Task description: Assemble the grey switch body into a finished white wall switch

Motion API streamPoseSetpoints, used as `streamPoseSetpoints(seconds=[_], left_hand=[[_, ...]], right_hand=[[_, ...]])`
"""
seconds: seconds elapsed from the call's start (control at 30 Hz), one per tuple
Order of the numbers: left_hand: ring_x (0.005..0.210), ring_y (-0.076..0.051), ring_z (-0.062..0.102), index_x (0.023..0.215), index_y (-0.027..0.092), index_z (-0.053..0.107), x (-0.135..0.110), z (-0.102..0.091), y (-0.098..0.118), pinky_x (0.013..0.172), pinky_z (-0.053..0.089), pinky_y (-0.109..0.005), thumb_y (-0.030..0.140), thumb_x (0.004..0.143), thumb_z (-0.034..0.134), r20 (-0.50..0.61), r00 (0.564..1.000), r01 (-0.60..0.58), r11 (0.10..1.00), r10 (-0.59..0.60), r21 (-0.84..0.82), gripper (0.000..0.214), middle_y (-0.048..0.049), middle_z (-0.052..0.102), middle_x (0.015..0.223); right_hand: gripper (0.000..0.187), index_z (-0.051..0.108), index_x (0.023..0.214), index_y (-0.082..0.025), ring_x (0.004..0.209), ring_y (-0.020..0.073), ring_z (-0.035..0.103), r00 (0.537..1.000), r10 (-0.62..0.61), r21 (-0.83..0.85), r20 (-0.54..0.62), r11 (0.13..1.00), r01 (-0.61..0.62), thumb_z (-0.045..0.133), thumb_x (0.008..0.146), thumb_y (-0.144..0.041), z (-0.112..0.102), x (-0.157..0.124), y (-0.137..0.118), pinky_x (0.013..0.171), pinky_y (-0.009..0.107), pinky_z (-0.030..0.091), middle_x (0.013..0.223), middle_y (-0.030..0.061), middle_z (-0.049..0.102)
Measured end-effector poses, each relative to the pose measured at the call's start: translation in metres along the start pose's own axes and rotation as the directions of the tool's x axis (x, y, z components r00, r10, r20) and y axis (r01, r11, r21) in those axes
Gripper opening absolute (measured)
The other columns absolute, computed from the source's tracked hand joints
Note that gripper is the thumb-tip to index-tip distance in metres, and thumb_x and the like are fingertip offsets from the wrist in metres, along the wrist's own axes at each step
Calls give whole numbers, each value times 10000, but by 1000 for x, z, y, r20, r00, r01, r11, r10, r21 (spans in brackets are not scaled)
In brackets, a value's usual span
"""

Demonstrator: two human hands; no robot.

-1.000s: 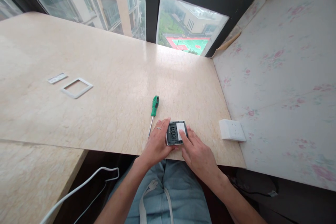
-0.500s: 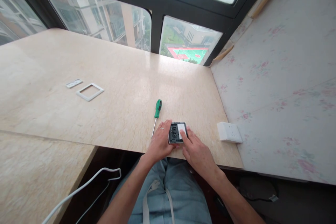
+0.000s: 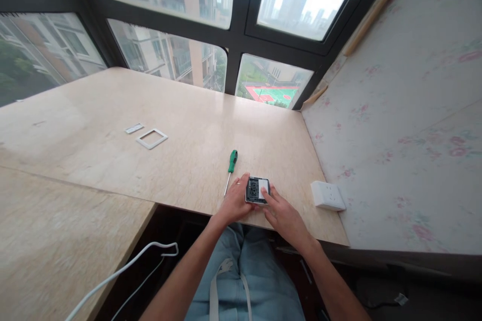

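A wall switch with a dark inner body, a pale rim and one white rocker on its right half is held low over the front edge of the stone counter. My left hand, a ring on one finger, is closed around its left side. My right hand grips the right side, with a fingertip on the white rocker. The underside of the switch is hidden. Just beyond my left hand lies a screwdriver with a green handle, its shaft pointing toward me.
On the counter, to the left, lie a white square frame and a small white rectangular piece. A white socket box stands by the flowered wall. A white cable hangs at lower left.
My view has tilted up and turned slightly left, so everything on the counter appears shifted. Both hands keep hold of the switch, the right fingertip still on the rocker.
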State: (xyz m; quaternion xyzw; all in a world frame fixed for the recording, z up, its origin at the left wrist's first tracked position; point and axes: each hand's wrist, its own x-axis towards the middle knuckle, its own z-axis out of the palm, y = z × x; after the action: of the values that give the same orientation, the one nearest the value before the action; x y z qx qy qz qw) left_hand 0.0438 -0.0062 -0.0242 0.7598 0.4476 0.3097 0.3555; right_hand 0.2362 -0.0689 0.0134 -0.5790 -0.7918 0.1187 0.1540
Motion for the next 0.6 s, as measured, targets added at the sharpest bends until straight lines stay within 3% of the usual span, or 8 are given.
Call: streamPoseSetpoints(seconds=[0.13, 0.23, 0.33, 0.4, 0.5, 0.6], left_hand=[[1486, -391, 352, 1537, 156, 329, -6, -4, 0, 1222, 281, -601, 302, 681, 848, -22, 1000, 1, 997, -3, -82, 1012, -239, 393, 1581], [1501, -356, 338, 1519, 206, 386, -16, -13, 3, 1230, 289, -566, 341, 737, 827, -61, 998, -3, 971, -12, -239, 908, -187, 373, 1608], [1399, -315, 503, 1418, 217, 524, -20, -32, 10, 1171, 408, -511, 343, 790, 788, -149, 988, -41, 887, -32, -460, 693, -160, 515, 1514], [1217, -290, 658, 1278, 203, 636, -18, -51, 12, 1057, 523, -465, 326, 773, 799, -232, 967, -46, 823, -106, -566, 545, -146, 668, 1330], [987, -249, 742, 1102, 174, 705, -7, -89, 3, 861, 603, -383, 324, 759, 790, -410, 875, -29, 818, -257, -574, 384, -122, 755, 1099], [881, -191, 737, 1054, 164, 697, 10, -135, -23, 754, 596, -310, 313, 831, 687, -596, 712, 14, 855, -373, -518, 268, -100, 750, 1039]], right_hand=[[786, 229, 1608, -307, 1526, 302, 285, 1000, 2, 217, 16, 976, -5, 577, 912, -189, 15, -10, 17, 1204, 528, 332, 1689, 112, 204], [866, 110, 1627, -290, 1528, 312, 285, 997, 64, 365, -32, 930, -48, 611, 920, -303, 29, -13, 31, 1218, 571, 285, 1670, 128, 263], [981, 32, 1624, -283, 1501, 320, 345, 990, 130, 491, -57, 867, -86, 669, 891, -422, 39, -4, 41, 1205, 587, 299, 1662, 154, 269], [1068, 8, 1622, -279, 1500, 326, 344, 991, 123, 524, -50, 848, -78, 716, 847, -474, 42, 8, 47, 1205, 590, 291, 1663, 163, 263], [1131, 38, 1621, -275, 1490, 333, 359, 996, 80, 519, -34, 853, -50, 764, 788, -515, 43, 26, 53, 1209, 583, 280, 1641, 162, 320], [1180, 59, 1620, -257, 1423, 352, 457, 998, 57, 510, -35, 860, -31, 787, 741, -559, 44, 35, 58, 1180, 585, 330, 1569, 174, 440]])
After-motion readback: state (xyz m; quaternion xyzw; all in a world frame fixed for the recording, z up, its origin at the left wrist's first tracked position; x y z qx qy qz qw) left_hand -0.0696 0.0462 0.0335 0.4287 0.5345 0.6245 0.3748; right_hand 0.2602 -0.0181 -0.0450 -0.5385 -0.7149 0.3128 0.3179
